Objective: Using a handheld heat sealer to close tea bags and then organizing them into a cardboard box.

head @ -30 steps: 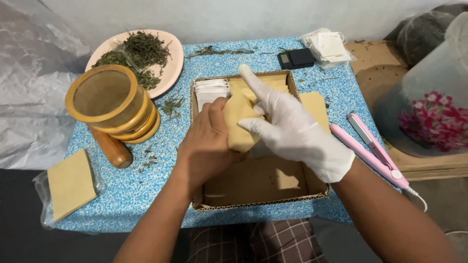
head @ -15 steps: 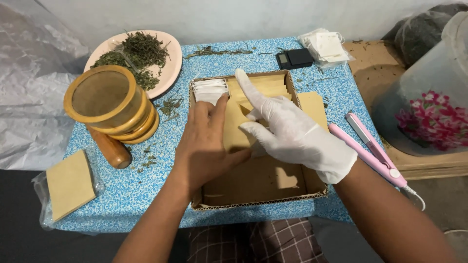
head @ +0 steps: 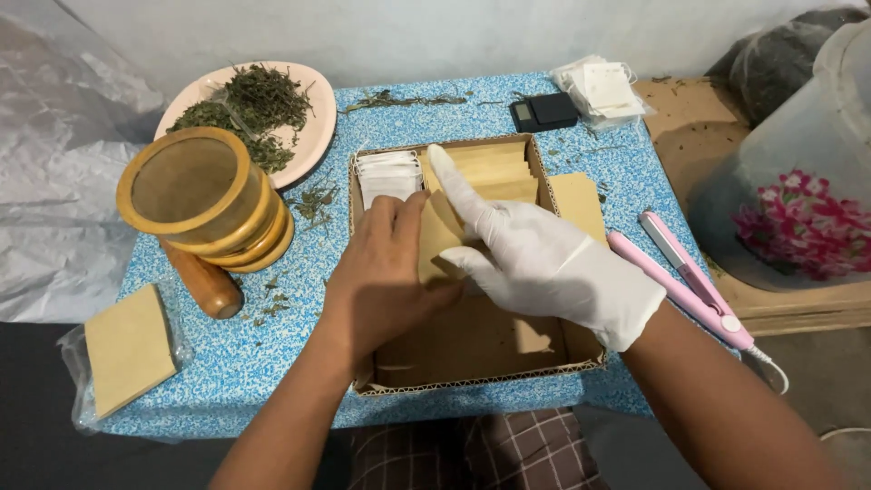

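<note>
From the head view I see my bare left hand (head: 386,277) and gloved right hand (head: 544,263) pinching one tan pouch (head: 440,238) between their fingers, over the cardboard box (head: 472,349) mid-tabletop. Its long axis runs near-to-far; one white sachet stack (head: 388,174) lies just beyond.

2 hands (head: 390,272), 1 box (head: 481,354), 1 plate (head: 308,150).

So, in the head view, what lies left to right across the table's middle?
Tan packet in plastic → wooden sieve stack → bare left hand → gloved right hand → pink flat iron.
</note>
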